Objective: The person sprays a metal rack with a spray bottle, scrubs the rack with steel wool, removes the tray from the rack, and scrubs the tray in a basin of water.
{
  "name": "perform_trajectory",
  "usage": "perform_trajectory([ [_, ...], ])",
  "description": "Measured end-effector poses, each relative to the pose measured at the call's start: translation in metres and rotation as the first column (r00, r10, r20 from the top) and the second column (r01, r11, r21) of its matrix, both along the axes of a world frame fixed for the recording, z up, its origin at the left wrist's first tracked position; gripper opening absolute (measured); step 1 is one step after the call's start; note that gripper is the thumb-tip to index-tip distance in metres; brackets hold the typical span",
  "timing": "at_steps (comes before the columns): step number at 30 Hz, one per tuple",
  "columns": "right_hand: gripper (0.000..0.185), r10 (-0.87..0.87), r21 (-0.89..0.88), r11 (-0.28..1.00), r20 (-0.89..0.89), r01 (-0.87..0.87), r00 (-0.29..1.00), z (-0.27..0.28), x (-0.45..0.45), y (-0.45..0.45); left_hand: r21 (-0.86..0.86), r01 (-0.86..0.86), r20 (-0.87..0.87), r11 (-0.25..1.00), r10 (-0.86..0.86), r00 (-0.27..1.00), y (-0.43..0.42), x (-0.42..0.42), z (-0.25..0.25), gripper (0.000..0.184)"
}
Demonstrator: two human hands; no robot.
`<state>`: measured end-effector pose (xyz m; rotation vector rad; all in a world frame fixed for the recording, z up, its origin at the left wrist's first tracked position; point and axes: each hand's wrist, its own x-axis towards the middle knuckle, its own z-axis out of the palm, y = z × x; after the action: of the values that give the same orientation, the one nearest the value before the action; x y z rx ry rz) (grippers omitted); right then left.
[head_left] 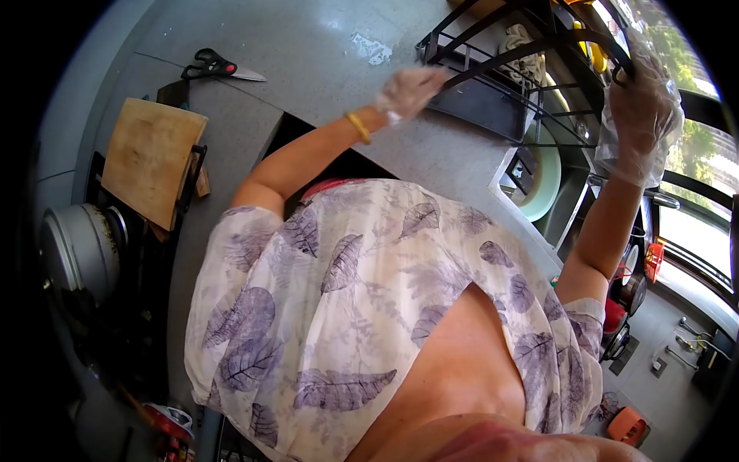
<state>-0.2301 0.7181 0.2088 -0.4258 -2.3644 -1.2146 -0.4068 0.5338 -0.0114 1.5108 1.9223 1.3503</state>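
My left hand (412, 94), in a clear plastic glove and slightly blurred, grips the near end of a curved bar on a black metal rack (531, 48). My right hand (643, 108), also in a clear loose glove, is closed around the other end of that bar, beside the window. The rack has several rails and a dark tray (481, 108) at its base. A crumpled grey-beige cloth (523, 52) shows behind the rails. Some fingers of both hands are hidden, and the rack's far end is cut off by the frame.
Black-handled scissors (219, 68) lie on the grey counter (308, 46) at the left. A wooden cutting board (150, 158) stands in a dark holder near metal pots (77, 250). Below the rack, a pale green basin (546, 181) sits at the sink (573, 204).
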Motion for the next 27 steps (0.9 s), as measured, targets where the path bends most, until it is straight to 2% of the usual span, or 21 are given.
perform_trajectory([
  [1, 0.04, 0.016, -0.069, 0.997, -0.05, -0.019, 0.999, 0.001, 0.0, 0.0, 0.008, 0.036, -0.108, 0.999, -0.035, 0.994, -0.013, -0.009, -0.04, 0.025],
  [3, 0.04, 0.006, -0.215, 0.976, -0.141, -0.037, 0.99, 0.001, 0.004, 0.008, 0.377, -0.024, -0.296, 0.926, 0.146, 0.944, -0.028, -0.037, -0.112, 0.026],
  [4, 0.04, -0.014, -0.27, 0.962, -0.148, -0.027, 0.989, 0.002, 0.005, 0.009, 0.16, -0.158, -0.155, 0.974, 0.183, 0.971, -0.03, -0.051, -0.105, 0.025],
  [5, 0.04, -0.035, -0.324, 0.946, -0.156, -0.017, 0.987, 0.003, 0.006, 0.01, -0.094, -0.251, -0.014, 0.964, 0.25, 0.968, -0.035, -0.063, -0.098, 0.024],
  [6, 0.04, -0.049, -0.351, 0.936, -0.142, -0.004, 0.989, 0.006, 0.006, 0.004, -0.348, -0.291, 0.099, 0.891, 0.343, 0.934, -0.035, -0.071, -0.083, 0.023],
  [9, 0.04, 0.015, -0.444, 0.891, -0.178, -0.094, 0.984, 0.008, 0.007, 0.001, -0.319, -0.23, 0.378, 0.92, 0.346, 0.859, -0.019, -0.05, -0.018, 0.018],
  [12, 0.041, 0.025, -0.426, 0.897, -0.222, -0.12, 0.975, 0.01, 0.007, 0.0, 0.11, -0.156, 0.2, 0.982, 0.131, 0.971, 0.015, -0.029, -0.023, 0.017],
  [14, 0.042, 0.01, -0.362, 0.928, -0.214, -0.089, 0.977, 0.014, 0.003, -0.007, 0.218, -0.105, -0.161, 0.97, 0.142, 0.977, 0.028, -0.025, -0.026, 0.014],
  [15, 0.042, 0.01, -0.317, 0.945, -0.205, -0.076, 0.979, 0.02, -0.003, -0.016, 0.267, -0.066, -0.338, 0.961, 0.158, 0.928, 0.034, -0.028, -0.028, 0.012],
  [16, 0.043, 0.011, -0.273, 0.96, -0.195, -0.065, 0.981, 0.022, -0.005, -0.021, 0.405, -0.061, -0.302, 0.912, 0.196, 0.933, 0.039, -0.031, -0.041, 0.01],
  [17, 0.043, 0.011, -0.3, 0.951, -0.189, -0.069, 0.982, 0.02, -0.002, -0.015, 0.321, -0.029, -0.335, 0.947, 0.142, 0.931, 0.038, -0.031, -0.056, 0.01],
  [19, 0.044, 0.015, -0.36, 0.929, -0.196, -0.086, 0.981, 0.015, 0.005, -0.003, 0.141, 0.029, -0.394, 0.99, 0.029, 0.919, 0.027, -0.032, -0.05, 0.01],
  [21, 0.045, 0.019, -0.423, 0.899, -0.224, -0.115, 0.974, 0.012, 0.008, -0.005, 0.018, 0.16, -0.193, 0.987, -0.153, 0.969, 0.015, -0.028, -0.039, 0.011],
  [23, 0.047, -0.006, -0.446, 0.89, -0.215, -0.093, 0.977, 0.013, 0.01, -0.011, -0.105, 0.287, -0.122, 0.952, -0.298, 0.947, 0.002, -0.027, -0.025, 0.013],
  [24, 0.047, -0.027, -0.435, 0.898, -0.189, -0.059, 0.982, 0.014, 0.011, -0.014, -0.093, 0.404, -0.04, 0.91, -0.408, 0.912, 0.008, -0.035, -0.027, 0.015],
  [27, 0.051, -0.029, -0.431, 0.9, -0.214, -0.067, 0.976, 0.016, 0.009, -0.018, 0.004, 0.437, -0.27, 0.9, -0.42, 0.867, 0.007, -0.042, -0.03, 0.014],
])
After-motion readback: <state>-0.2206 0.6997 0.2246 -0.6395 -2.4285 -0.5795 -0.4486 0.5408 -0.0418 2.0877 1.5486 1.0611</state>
